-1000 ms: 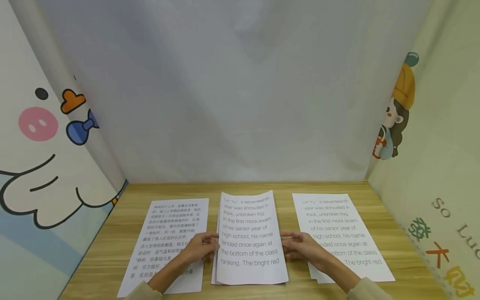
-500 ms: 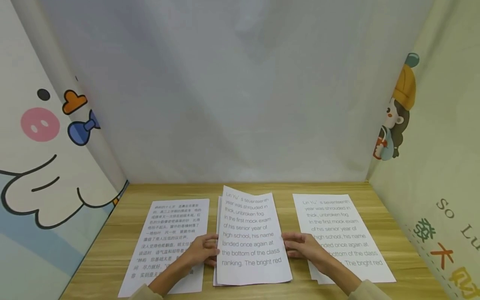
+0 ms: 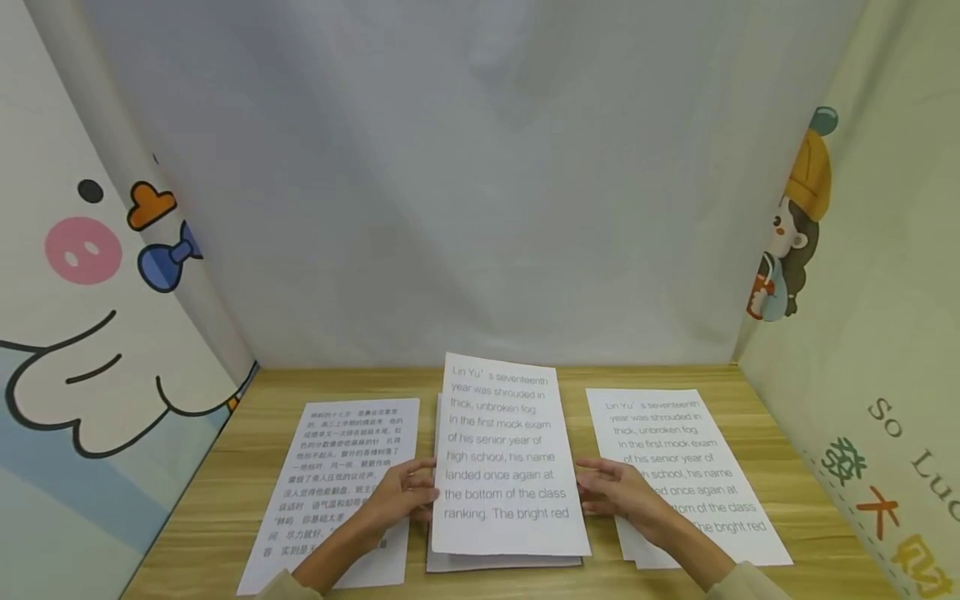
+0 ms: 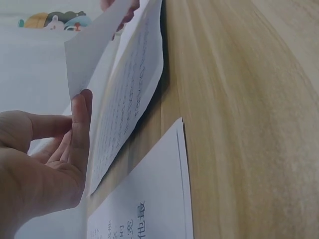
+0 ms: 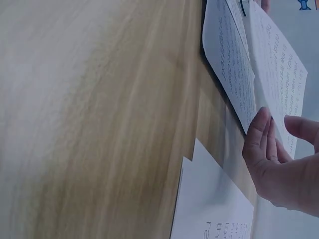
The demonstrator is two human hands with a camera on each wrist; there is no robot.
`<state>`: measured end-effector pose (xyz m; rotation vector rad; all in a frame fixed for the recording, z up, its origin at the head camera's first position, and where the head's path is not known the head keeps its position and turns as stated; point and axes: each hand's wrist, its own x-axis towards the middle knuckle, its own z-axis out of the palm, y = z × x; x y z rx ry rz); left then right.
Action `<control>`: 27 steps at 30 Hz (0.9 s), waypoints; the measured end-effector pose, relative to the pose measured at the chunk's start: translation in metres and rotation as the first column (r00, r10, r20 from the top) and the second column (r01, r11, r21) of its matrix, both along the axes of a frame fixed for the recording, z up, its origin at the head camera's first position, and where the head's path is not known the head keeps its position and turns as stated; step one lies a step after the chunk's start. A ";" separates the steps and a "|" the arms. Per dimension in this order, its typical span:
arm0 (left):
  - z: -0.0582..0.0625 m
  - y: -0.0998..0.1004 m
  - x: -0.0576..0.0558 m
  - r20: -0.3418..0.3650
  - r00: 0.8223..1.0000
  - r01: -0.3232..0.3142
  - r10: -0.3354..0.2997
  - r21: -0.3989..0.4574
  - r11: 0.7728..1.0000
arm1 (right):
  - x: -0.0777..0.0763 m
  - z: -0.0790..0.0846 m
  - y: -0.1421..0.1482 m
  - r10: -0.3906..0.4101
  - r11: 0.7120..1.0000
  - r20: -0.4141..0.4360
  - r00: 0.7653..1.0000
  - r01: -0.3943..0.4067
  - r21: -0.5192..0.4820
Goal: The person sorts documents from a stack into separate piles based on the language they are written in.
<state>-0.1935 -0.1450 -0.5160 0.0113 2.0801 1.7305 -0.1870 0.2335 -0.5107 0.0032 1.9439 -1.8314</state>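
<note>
A sheet of paper [image 3: 506, 467] printed in large English text is raised over the middle paper pile [image 3: 504, 564]. My left hand [image 3: 396, 502] pinches its left edge, while my right hand [image 3: 621, 497] pinches the right edge. In the left wrist view, thumb and fingers meet at the edge of the lifted sheet [image 4: 92, 50]. The right wrist view shows a gap between this sheet [image 5: 279, 74] and the printed paper below [image 5: 227, 64]. Most of the pile's top is hidden from the head view.
On the wooden table [image 3: 202, 533], sheets with Chinese text [image 3: 352, 450] lie to the left, partly under my left forearm. English-printed sheets [image 3: 675, 433] lie to the right, slightly fanned. A grey-white back wall [image 3: 480, 208] and decorated side walls enclose the table.
The top sheet has risen off the middle pile, its upper left corner first, then flattened out as both hands moved slightly up with it. The side piles stay where they were.
</note>
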 end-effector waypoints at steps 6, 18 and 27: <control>0.005 0.004 0.001 -0.043 0.998 0.051 -0.048 0.077 0.996 | 0.003 0.003 0.011 0.095 0.995 -0.001 0.996 -0.095 -0.012; 0.010 0.037 -0.010 -0.095 0.992 0.088 -0.078 0.105 0.991 | 0.007 0.010 0.032 0.027 1.000 0.002 1.000 -0.027 -0.009; 0.010 0.065 -0.011 -0.084 0.985 0.163 -0.153 0.137 0.977 | 0.009 0.012 0.056 -0.028 1.000 0.017 0.999 0.028 0.011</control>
